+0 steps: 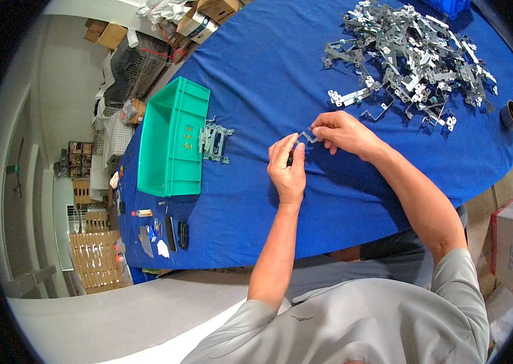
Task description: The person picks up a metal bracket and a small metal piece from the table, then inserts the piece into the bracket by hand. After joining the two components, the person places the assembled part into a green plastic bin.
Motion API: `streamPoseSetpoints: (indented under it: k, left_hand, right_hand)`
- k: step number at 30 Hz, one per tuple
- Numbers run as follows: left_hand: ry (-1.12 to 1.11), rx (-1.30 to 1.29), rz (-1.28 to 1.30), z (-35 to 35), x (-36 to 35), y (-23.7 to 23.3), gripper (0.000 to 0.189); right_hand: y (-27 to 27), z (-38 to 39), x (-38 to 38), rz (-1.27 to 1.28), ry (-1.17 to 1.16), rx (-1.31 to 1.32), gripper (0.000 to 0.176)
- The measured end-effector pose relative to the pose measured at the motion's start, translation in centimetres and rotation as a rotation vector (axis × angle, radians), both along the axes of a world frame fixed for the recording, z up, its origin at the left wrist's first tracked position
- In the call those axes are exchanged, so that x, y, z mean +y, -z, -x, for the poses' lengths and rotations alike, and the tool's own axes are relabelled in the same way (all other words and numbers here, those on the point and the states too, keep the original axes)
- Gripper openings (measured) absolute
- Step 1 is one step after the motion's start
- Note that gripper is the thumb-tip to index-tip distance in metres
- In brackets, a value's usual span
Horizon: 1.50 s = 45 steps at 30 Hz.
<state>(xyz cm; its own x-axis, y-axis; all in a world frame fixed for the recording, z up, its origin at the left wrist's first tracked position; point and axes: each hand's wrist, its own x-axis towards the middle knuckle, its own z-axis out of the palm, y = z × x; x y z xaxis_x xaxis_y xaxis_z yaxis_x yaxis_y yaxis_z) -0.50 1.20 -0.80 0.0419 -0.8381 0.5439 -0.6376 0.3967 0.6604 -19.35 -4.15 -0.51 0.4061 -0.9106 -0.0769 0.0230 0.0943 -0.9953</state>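
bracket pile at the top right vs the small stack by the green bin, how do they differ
The bracket pile is large and tangled, parts lying every way; the small stack holds few parts, lined up neatly. The pile lies beyond the right hand; the stack lies beside the green bin. Both are silvery metal on the blue cloth.

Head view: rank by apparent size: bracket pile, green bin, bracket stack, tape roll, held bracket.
1. bracket pile
2. green bin
3. bracket stack
4. tape roll
5. held bracket
Last two close; roll sits at warped lens edge.
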Motion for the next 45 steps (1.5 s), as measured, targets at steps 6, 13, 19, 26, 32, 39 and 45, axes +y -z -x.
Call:
streamPoseSetpoints:
  k: [6,13,19,26,32,39,45]
  left_hand:
    - [0.070,0.029,-0.013,0.1,0.1,-0.2,0.020]
    - [-0.074,0.330,-0.222,0.2,-0.2,0.4,0.022]
    - [-0.099,0.501,-0.273,0.1,-0.2,0.7,0.025]
    - [-0.081,0.402,-0.230,-0.1,-0.1,0.8,0.024]
    - [-0.035,0.338,-0.170,-0.2,-0.2,1.0,0.024]
    - [-0.003,0.190,-0.089,-0.2,-0.1,0.6,0.023]
    - [0.061,0.164,-0.096,0.0,0.1,0.1,0.022]
  right_hand:
    - [-0.7,0.3,0.2,0.072,-0.013,0.117,0.017]
    - [-0.6,0.1,0.0,0.172,0.160,0.056,0.021]
    - [-0.9,0.1,0.5,0.224,-0.041,0.143,0.019]
    - [-1.0,0.0,0.6,0.303,0.027,0.258,0.022]
    - [0.0,-0.2,0.5,0.414,0.097,0.301,0.019]
    - [-0.9,-0.1,0.5,0.002,0.037,0.019,0.018]
    - [-0.3,0.4,0.0,0.016,-0.062,0.064,0.026]
